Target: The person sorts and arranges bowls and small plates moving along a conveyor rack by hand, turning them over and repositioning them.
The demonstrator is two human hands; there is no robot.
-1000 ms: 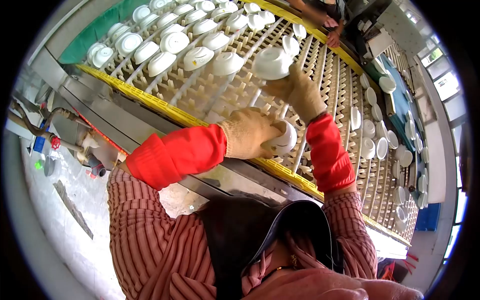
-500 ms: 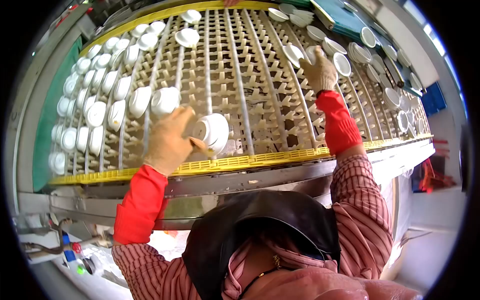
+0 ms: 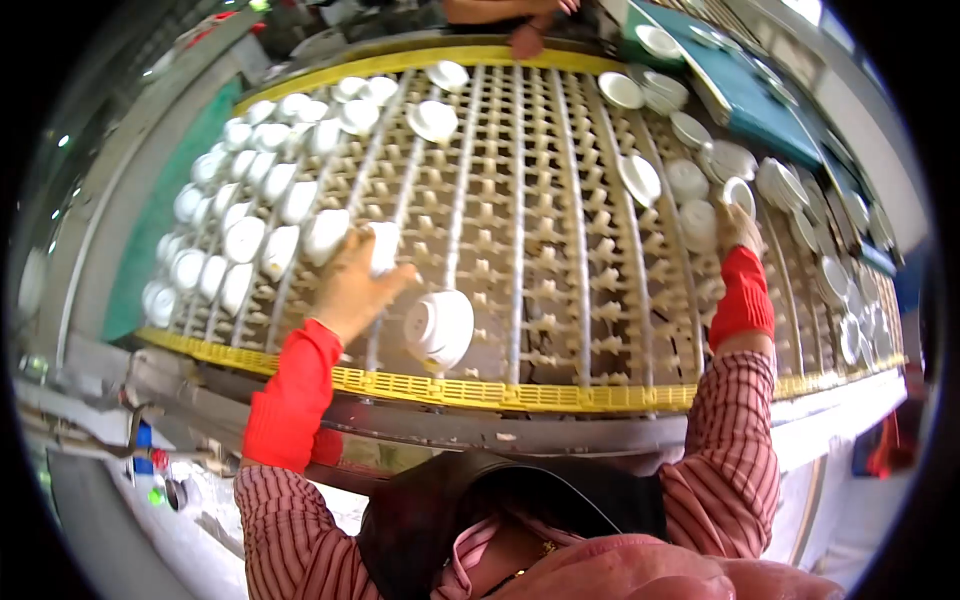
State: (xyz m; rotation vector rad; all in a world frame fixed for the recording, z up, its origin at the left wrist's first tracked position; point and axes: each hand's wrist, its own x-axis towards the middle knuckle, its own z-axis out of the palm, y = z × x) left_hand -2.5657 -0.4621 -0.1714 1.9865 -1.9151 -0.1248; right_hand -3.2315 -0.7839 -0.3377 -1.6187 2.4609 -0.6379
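Observation:
My left hand (image 3: 350,288), in a tan glove with a red cuff, has its fingers against a tilted white bowl (image 3: 383,247), thumb out on the near side. Another white bowl (image 3: 327,235) stands just left of those fingers. Below and right of the thumb, apart from it, a larger white bowl (image 3: 440,328) leans on the pegs. My right hand (image 3: 738,232), gloved alike, is closed at the near edge of a small white bowl (image 3: 739,194); its fingertips are partly hidden. Pale white dishes (image 3: 697,225) lie just left of it.
A pegged conveyor rack (image 3: 545,290) with yellow edging (image 3: 520,396) spans the view. Several upturned white bowls (image 3: 244,240) fill its left side. A teal belt (image 3: 760,115) carrying dishes runs at the upper right. Another person's hand (image 3: 526,40) rests at the far edge.
My right hand has left a pale dish and moved right to the small white bowl. My left hand has moved up to its bowl, which now looks more tilted. The whole view has shifted.

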